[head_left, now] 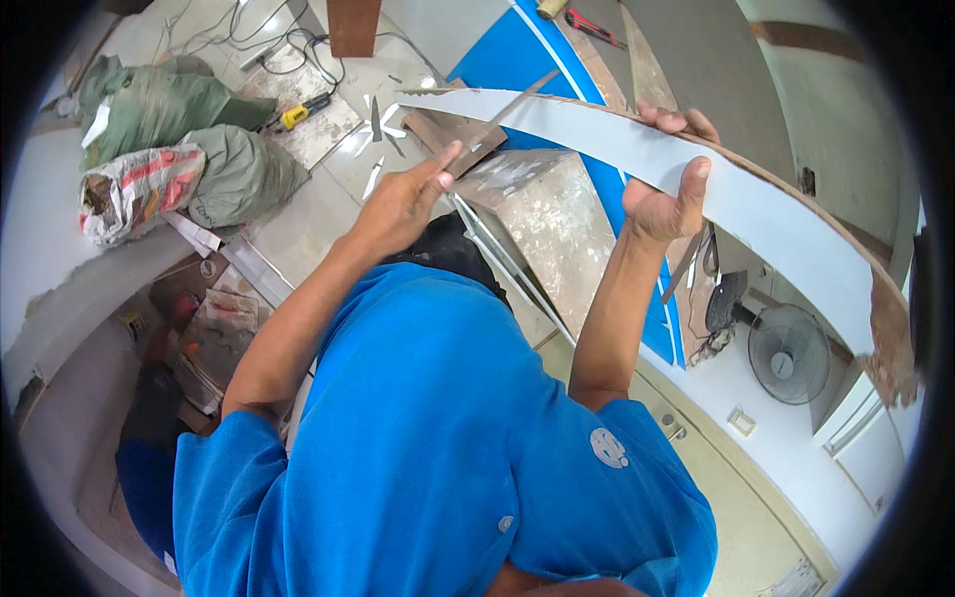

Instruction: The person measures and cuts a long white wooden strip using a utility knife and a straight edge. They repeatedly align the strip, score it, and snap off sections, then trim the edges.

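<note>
"What did the left hand (403, 207) have?"

"A long thin tool (520, 98), brownish grey. The fingers were closed around its near end, the forefinger lying out along it, and the tool slanted up to the right."

"And the right hand (662, 209)?"

"That one gripped a long curved board (786, 224), white on its face, with a rough brown edge. The thumb lay against the white face while the other fingers reached over the far edge, so they were open only as wide as the board needed."

"Where was the board, exactly?"

"Up in front of the person, its narrow end to the left and its broad end far to the right. The tool crossed the narrow end; I couldn't tell whether they touched."

"What was around them?"

"A stained box (562, 209) stood between the forearms, near a blue panel (497, 50). A green sack (179, 109) lay at the left, and a fan (788, 353) stood at the right."
</note>
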